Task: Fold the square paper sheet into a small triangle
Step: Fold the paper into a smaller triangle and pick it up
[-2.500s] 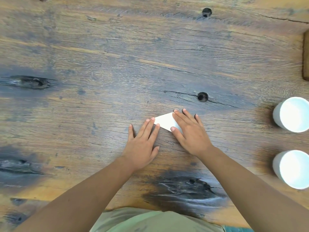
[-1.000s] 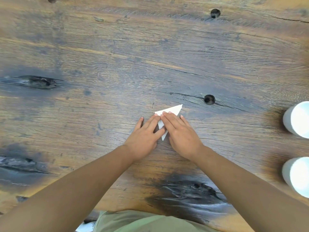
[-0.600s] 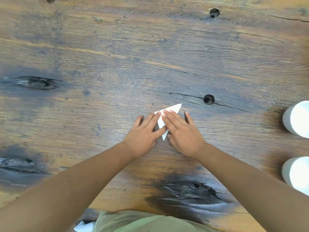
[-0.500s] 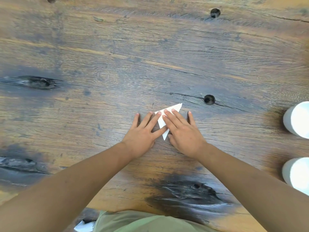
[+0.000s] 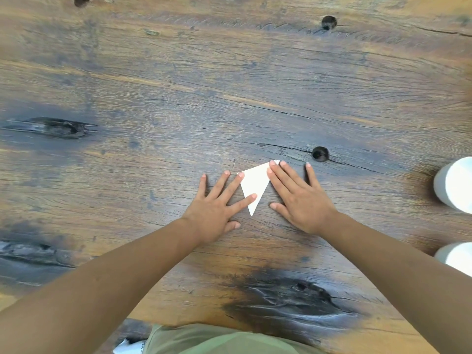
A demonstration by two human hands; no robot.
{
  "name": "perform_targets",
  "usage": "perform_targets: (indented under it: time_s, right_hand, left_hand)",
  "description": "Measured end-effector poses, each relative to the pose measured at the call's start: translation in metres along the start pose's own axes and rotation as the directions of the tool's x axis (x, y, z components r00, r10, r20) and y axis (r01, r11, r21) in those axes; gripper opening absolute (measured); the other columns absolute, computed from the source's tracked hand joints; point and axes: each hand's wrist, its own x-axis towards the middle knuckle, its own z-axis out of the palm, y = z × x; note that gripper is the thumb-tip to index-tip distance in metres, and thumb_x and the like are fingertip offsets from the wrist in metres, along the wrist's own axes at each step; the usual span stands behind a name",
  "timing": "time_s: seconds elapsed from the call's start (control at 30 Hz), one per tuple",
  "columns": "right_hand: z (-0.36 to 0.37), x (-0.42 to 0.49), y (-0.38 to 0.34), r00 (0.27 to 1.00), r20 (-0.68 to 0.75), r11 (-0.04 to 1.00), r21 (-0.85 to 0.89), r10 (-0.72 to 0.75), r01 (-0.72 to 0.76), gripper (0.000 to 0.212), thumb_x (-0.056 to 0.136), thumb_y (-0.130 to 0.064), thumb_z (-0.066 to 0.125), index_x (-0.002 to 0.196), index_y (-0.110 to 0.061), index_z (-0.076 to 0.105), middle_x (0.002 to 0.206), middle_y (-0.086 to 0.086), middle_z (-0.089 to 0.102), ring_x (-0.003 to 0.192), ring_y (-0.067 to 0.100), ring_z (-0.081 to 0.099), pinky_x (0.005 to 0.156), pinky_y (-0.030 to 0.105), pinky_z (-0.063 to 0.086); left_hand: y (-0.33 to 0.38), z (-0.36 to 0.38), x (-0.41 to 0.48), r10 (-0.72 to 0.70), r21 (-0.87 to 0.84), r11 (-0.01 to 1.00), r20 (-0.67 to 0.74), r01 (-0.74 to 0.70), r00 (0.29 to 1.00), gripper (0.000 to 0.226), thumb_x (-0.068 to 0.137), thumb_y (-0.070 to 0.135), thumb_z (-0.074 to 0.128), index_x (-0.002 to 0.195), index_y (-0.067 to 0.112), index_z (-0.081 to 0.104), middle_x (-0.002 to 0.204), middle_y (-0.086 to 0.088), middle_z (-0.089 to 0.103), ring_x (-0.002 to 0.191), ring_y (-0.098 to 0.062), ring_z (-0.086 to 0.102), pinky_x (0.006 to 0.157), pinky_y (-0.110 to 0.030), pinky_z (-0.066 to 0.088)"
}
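Our left hand (image 5: pixel 214 208) lies flat and spread on the wood, fingers fanned toward twelve and one o'clock; the index fingertip and the middle fingertip rest on the left edge of the paper triangle (image 5: pixel 254 186), pressing rather than gripping. Our right hand (image 5: pixel 300 198) is equally flat and open, its two inner fingers laid along the triangle's right edge with the tips at the top corner, its thumb on bare wood toward seven o'clock. Neither hand holds anything; both only pin the paper down.

Half a second ago the hands were crowded together over the sheet, covering most of it. They have since slid apart, left toward nine o'clock and right toward three, and nearly the whole white triangle now shows between them, its sharp point aimed at six o'clock toward our body. We read that outward sweep as the crease being smoothed flat, so the last fold looks made and the task close to finished, if not done. At the top corner a thin sliver of a second layer seems to peek out beside the right fingertips, though it is too small to be sure the edges are misaligned.

Around the triangle the wooden table (image 5: pixel 178 111) is bare, with a dark knot hole (image 5: pixel 320 154) at one o'clock. Two white cups (image 5: pixel 456 185) stand well apart at three and four o'clock.
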Motion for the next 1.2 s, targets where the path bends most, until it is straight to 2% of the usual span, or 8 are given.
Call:
perform_targets:
  time_s: [0.13, 0.33, 0.53, 0.8, 0.93, 1.0, 1.1, 1.2]
  right_hand:
    - [-0.004, 0.000, -0.008, 1.000, -0.002, 0.999, 0.024, 0.024, -0.024, 0.076, 0.098, -0.062, 0.014, 0.156, -0.016, -0.005, 0.165, 0.000, -0.009, 0.152, 0.022, -0.010, 0.118, 0.063, 0.005]
    - [0.000, -0.010, -0.017, 0.987, 0.016, 0.987, -0.036, -0.158, 0.158, 0.073, 0.099, -0.059, 0.020, 0.157, -0.017, 0.002, 0.166, 0.000, -0.003, 0.152, 0.025, -0.006, 0.119, 0.059, 0.006]
    - [0.003, -0.008, -0.010, 0.982, 0.032, 0.981, -0.049, -0.189, 0.190, 0.071, 0.100, -0.058, 0.023, 0.157, -0.021, 0.003, 0.166, -0.002, 0.001, 0.152, 0.025, -0.004, 0.119, 0.060, 0.005]
    - [-0.001, -0.001, 0.006, 0.996, 0.012, 0.993, -0.072, -0.091, 0.092, 0.071, 0.100, -0.060, 0.019, 0.157, -0.022, 0.004, 0.165, -0.006, 0.001, 0.152, 0.027, 0.000, 0.119, 0.061, 0.006]
    - [-0.005, 0.004, 0.012, 0.998, -0.031, 0.998, -0.031, 0.049, -0.050, 0.069, 0.099, -0.061, 0.015, 0.157, -0.025, 0.005, 0.165, -0.008, 0.003, 0.152, 0.028, 0.000, 0.118, 0.062, 0.005]
    - [-0.006, 0.005, 0.014, 0.997, -0.035, 0.997, -0.016, 0.072, -0.072, 0.067, 0.099, -0.060, 0.013, 0.157, -0.027, 0.006, 0.165, -0.008, 0.004, 0.152, 0.028, 0.003, 0.118, 0.062, 0.007]
    - [-0.006, 0.006, 0.010, 0.997, -0.030, 0.997, -0.006, 0.071, -0.072, 0.066, 0.099, -0.057, 0.018, 0.157, -0.025, 0.009, 0.165, -0.007, 0.008, 0.152, 0.030, 0.006, 0.118, 0.060, 0.013]
    - [-0.008, 0.008, 0.004, 0.996, -0.049, 0.997, -0.002, 0.079, -0.079, 0.066, 0.099, -0.050, 0.032, 0.156, -0.019, 0.017, 0.165, -0.004, 0.010, 0.152, 0.028, 0.006, 0.118, 0.060, 0.013]
  left_hand:
    - [-0.001, 0.003, 0.000, 0.004, -0.042, 0.999, -0.005, -0.005, 1.000, 0.074, 0.096, 0.066, 0.021, 0.146, 0.044, -0.029, 0.156, -0.010, -0.037, 0.146, -0.038, -0.025, 0.112, -0.072, 0.005]
    - [-0.001, 0.003, -0.001, 0.004, -0.085, 0.996, -0.032, -0.006, 0.999, 0.075, 0.090, 0.076, 0.011, 0.148, 0.044, -0.023, 0.159, -0.008, -0.032, 0.147, -0.037, -0.022, 0.112, -0.073, 0.004]
    - [-0.001, 0.006, -0.001, 0.010, -0.107, 0.994, -0.051, -0.015, 0.999, 0.077, 0.088, 0.079, 0.011, 0.148, 0.045, -0.024, 0.159, -0.007, -0.032, 0.147, -0.036, -0.024, 0.112, -0.072, 0.001]
    - [0.002, 0.006, 0.000, -0.008, -0.105, 0.994, -0.052, 0.002, 0.999, 0.076, 0.090, 0.076, 0.015, 0.147, 0.045, -0.025, 0.158, -0.008, -0.033, 0.146, -0.037, -0.026, 0.111, -0.073, 0.000]
    - [0.004, 0.007, 0.000, -0.019, -0.102, 0.995, -0.052, 0.014, 0.998, 0.075, 0.091, 0.074, 0.018, 0.147, 0.045, -0.024, 0.158, -0.009, -0.034, 0.145, -0.037, -0.027, 0.111, -0.073, -0.001]
    - [0.004, 0.006, 0.000, -0.020, -0.103, 0.995, -0.048, 0.015, 0.999, 0.075, 0.092, 0.072, 0.020, 0.148, 0.046, -0.023, 0.158, -0.009, -0.033, 0.145, -0.037, -0.026, 0.110, -0.073, -0.002]
    - [0.007, 0.002, 0.001, -0.048, -0.133, 0.990, -0.049, 0.041, 0.998, 0.068, 0.097, 0.063, 0.026, 0.151, 0.045, -0.011, 0.161, -0.008, -0.026, 0.148, -0.036, -0.020, 0.112, -0.071, 0.003]
    - [0.017, -0.004, 0.000, -0.116, -0.184, 0.978, -0.105, 0.096, 0.988, 0.056, 0.101, 0.050, 0.030, 0.153, 0.039, 0.013, 0.165, -0.009, -0.011, 0.150, -0.034, -0.012, 0.114, -0.067, 0.013]
